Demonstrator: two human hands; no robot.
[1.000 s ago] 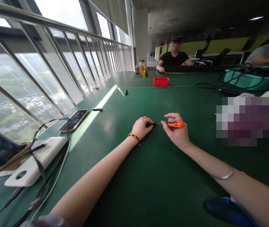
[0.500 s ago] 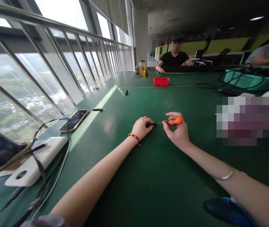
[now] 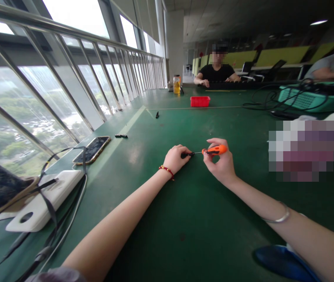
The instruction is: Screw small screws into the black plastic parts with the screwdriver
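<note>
My left hand [image 3: 175, 158], with a red beaded bracelet at the wrist, is closed on a small black part [image 3: 188, 155] at the table surface. The part's exact kind is too small to make out. My right hand [image 3: 221, 164] grips an orange and black screwdriver [image 3: 217, 150] by its handle, thumb below and index finger raised. The screwdriver lies nearly level, its thin shaft pointing left, and the tip meets the right end of the black part.
On the green table [image 3: 167, 219] lie a phone [image 3: 93, 150], a white power bank-like slab [image 3: 48, 199] with cables, and small black pieces [image 3: 121, 136]. A red tray [image 3: 200, 102], a jar [image 3: 176, 84] and a teal basket [image 3: 304, 98] stand farther back. A person [image 3: 217, 72] sits opposite.
The screwdriver handle has turned about its length, now showing a different black and orange side. My right fingers have shifted slightly. My left hand stays put. The person opposite has moved a hand.
</note>
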